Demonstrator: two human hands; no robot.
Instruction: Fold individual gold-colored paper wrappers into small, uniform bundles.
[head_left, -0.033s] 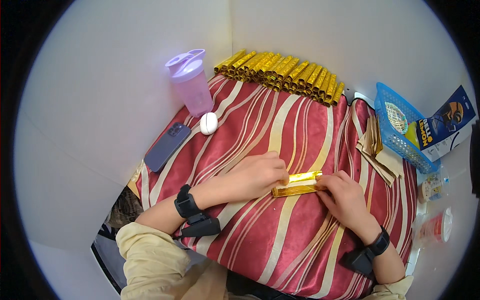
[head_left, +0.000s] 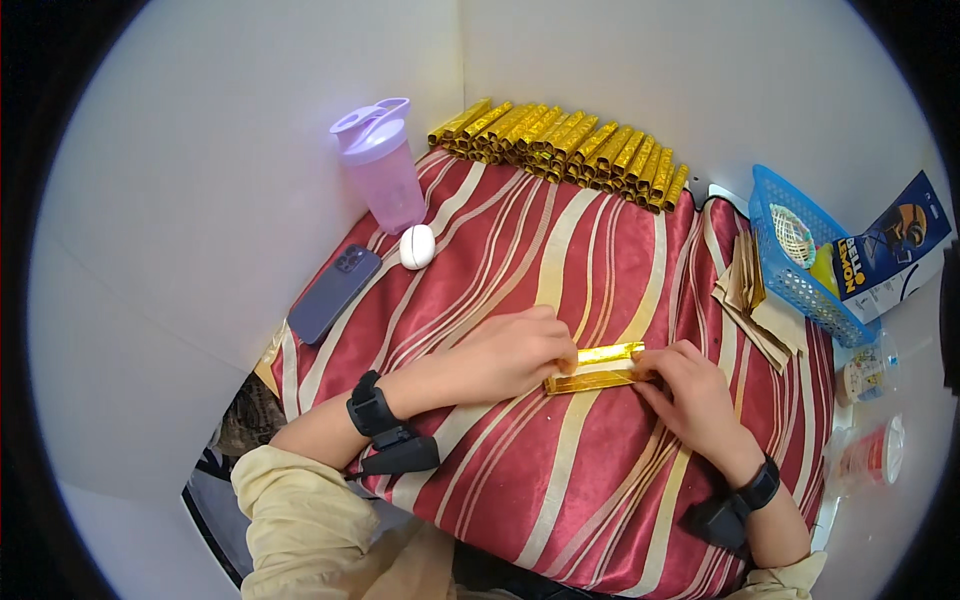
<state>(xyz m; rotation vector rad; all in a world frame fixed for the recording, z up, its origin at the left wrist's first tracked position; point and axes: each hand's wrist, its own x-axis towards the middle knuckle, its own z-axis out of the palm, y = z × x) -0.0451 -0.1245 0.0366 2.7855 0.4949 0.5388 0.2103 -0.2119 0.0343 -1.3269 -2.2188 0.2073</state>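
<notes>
A folded strip of gold foil paper (head_left: 600, 367) lies on the red cloth with cream stripes (head_left: 560, 260). My left hand (head_left: 510, 355) pinches the strip's left end. My right hand (head_left: 690, 385) presses on its right end. Both wrists wear black bands. At the far edge of the cloth, against the white wall, lies a row of several finished gold foil rolls (head_left: 565, 140).
A lilac lidded bottle (head_left: 380, 165), a white egg-shaped case (head_left: 417, 246) and a dark phone (head_left: 334, 293) sit at the left. At the right are a stack of tan paper sheets (head_left: 750, 300), a blue mesh basket (head_left: 800, 265), a blue packet (head_left: 895, 255) and small cups (head_left: 868, 375).
</notes>
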